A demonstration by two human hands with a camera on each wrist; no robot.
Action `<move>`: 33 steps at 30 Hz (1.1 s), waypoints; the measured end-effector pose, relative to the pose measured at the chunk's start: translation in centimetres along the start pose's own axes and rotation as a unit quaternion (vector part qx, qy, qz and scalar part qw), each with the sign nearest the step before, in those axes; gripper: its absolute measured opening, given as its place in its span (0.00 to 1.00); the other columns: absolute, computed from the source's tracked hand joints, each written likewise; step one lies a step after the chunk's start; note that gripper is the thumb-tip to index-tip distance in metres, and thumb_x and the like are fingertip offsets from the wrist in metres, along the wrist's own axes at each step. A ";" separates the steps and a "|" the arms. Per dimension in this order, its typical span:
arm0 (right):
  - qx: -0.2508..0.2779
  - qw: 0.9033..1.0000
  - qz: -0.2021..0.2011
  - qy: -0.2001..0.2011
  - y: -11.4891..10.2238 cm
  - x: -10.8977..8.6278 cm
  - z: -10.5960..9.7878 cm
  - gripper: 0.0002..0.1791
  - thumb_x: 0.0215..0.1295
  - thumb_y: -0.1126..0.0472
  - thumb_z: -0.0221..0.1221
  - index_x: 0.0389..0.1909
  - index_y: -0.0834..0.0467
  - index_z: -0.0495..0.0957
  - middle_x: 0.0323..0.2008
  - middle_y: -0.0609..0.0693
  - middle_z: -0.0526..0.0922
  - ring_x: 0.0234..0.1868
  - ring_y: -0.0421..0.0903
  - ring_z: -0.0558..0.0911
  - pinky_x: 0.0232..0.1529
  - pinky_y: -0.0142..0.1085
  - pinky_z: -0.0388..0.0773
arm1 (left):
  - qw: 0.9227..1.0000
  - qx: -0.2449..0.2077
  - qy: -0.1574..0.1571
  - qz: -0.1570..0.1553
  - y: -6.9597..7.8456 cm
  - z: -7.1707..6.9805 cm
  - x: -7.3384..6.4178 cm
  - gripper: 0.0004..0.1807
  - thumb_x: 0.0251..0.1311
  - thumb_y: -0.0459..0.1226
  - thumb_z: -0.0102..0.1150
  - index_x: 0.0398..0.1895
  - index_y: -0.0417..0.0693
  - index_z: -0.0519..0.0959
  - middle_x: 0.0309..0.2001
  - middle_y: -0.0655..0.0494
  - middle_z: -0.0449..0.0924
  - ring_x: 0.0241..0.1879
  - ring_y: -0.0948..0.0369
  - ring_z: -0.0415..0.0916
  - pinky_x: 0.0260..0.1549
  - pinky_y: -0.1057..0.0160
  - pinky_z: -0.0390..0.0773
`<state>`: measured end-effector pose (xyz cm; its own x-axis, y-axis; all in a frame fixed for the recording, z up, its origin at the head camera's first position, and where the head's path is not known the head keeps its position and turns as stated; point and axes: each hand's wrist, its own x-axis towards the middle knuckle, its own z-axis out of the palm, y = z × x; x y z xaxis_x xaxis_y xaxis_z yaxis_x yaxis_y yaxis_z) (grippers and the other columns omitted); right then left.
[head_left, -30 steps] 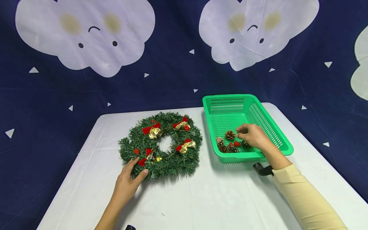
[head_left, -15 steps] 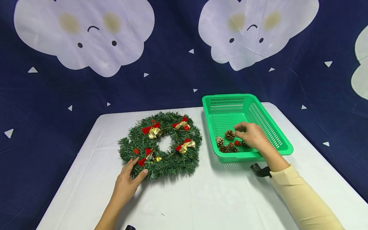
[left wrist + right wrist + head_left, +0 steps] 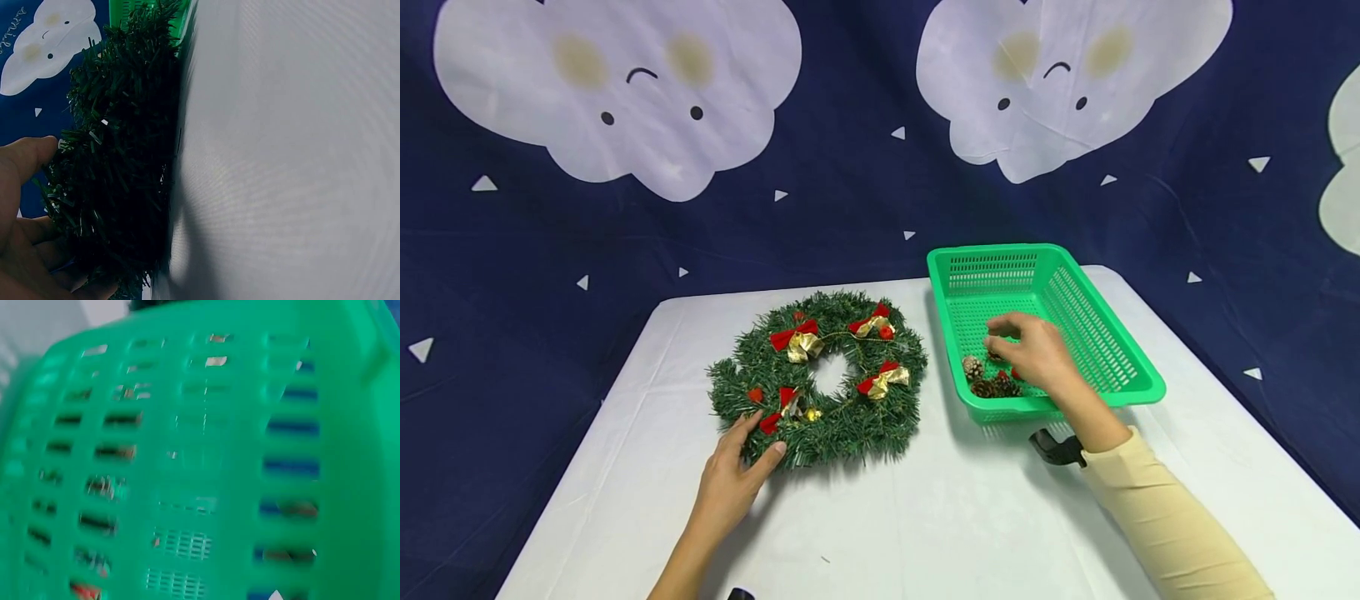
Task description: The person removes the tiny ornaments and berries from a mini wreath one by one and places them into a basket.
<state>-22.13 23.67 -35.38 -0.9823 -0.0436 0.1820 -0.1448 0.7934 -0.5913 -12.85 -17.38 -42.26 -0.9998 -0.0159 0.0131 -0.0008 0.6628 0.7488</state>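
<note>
Wreath (image 3: pixel 857 442) first: we see it lying flat on the white table (image 3: pixel 880 533), with our left hand (image 3: pixel 727 479) at its half-past-seven edge, fingers and thumb loosely spread and touching the greenery rather than clenched. Reading its ring as a dial with twelve away from us, red-and-gold bows (image 3: pixel 883 381) sit near ten, one, three and eight o'clock, and a small gold ball (image 3: pixel 813 414) near seven. Between two and three o'clock from it, well apart, stands a green basket (image 3: pixel 1015 407). Pine cones (image 3: pixel 973 367) lie around the basket's seven o'clock corner, with bits of red (image 3: pixel 1016 373) among them. Our right hand (image 3: pixel 1037 354) reaches inside, thumb and forefinger curved over one cone that it partly covers; we cannot tell whether those fingertips grasp it or are free of it. Our right wrist view is blurred, showing mostly slotted basket wall.
</note>
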 end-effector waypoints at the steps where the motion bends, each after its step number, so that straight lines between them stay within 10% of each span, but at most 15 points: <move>1: 0.005 1.000 -0.002 0.003 -0.2 0.0 0.2 0.18 0.63 0.52 0.59 0.51 0.56 0.78 0.50 0.56 0.83 0.54 0.57 0.79 0.51 0.52 0.75 | 1.000 0.000 0.001 0.000 0.0 0.0 0.0 0.40 0.61 0.57 0.53 0.72 0.50 0.57 0.73 0.35 0.47 0.70 0.34 0.49 0.63 0.30 0.52; 33: 0.091 0.992 -0.063 0.058 -5.7 0.8 5.0 0.18 0.62 0.55 0.61 0.51 0.57 0.79 0.48 0.54 0.84 0.51 0.52 0.80 0.51 0.48 0.77 | 1.000 0.000 0.002 0.001 -0.1 0.0 -0.1 0.39 0.61 0.57 0.53 0.72 0.51 0.57 0.73 0.36 0.48 0.70 0.34 0.49 0.62 0.29 0.52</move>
<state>-22.70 16.01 -35.80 -0.9362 -0.0567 0.3468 -0.2951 0.6625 -0.6885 -12.77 -17.46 -42.38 -0.9997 -0.0176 0.0173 0.0013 0.6626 0.7490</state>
